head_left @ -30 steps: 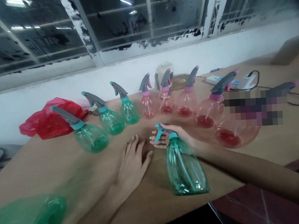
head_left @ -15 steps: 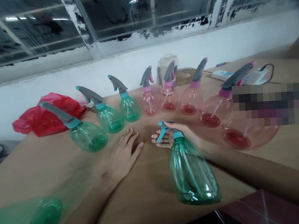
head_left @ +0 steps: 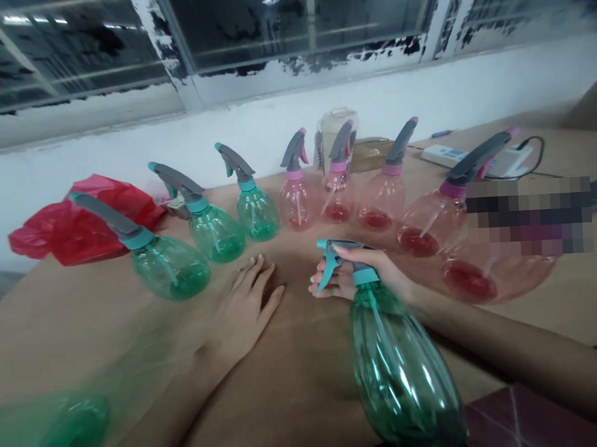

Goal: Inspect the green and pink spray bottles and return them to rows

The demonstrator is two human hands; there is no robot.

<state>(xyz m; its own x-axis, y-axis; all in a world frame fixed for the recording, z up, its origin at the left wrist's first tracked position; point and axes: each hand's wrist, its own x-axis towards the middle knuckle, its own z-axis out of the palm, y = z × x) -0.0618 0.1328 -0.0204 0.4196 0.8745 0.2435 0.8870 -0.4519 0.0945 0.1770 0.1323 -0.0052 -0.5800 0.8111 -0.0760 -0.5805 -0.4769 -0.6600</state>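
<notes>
My right hand (head_left: 354,274) is closed around the grey and teal head of a clear green spray bottle (head_left: 403,365), its thumb along the top and its fingers behind the trigger. The bottle is tilted, nozzle to the left, and its base hangs low near the table's front edge. My left hand (head_left: 247,306) lies flat on the table with its fingers apart, holding nothing. Close to it stand a green spray bottle (head_left: 173,267) and a second green spray bottle (head_left: 219,231), each with a little liquid at the bottom.
Several pink spray bottles (head_left: 381,202) curve along the back and right. Another green bottle (head_left: 64,436) is cut off at the lower left. A red plastic bag (head_left: 98,220), a pale container (head_left: 338,125) and a white power strip (head_left: 445,154) lie near the wall.
The green spray bottle in my right hand has shifted slightly right, and its base has come lower and nearer. My left hand stays flat on the table. The view has shifted a little.
</notes>
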